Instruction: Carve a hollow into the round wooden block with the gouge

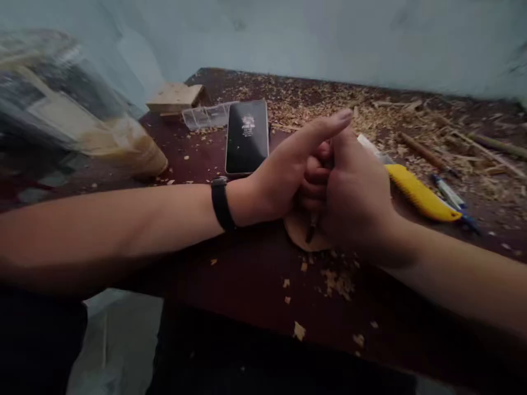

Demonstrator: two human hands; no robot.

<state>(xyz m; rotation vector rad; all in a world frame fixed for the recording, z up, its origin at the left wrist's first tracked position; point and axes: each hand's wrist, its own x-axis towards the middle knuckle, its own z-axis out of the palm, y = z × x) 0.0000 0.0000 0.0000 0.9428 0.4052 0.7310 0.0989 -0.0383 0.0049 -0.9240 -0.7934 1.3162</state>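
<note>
Both my hands are clasped together over a small rounded piece of pale wood (297,233) lying on the dark red table (247,274). My left hand (288,170), with a black band on its wrist, has its fingers curled and its thumb stretched out over my right hand. My right hand (358,197) is closed in a fist round a thin dark tool (310,230) whose tip points down onto the wood. How the left fingers grip is hidden between the hands.
A black phone (247,137) lies face up behind my hands. A yellow utility knife (420,192) and a pen (450,195) lie at the right. Wood shavings (370,115) cover the back. A clear plastic box (206,115), a wood block (175,97) and a plastic bag (61,109) are at the left.
</note>
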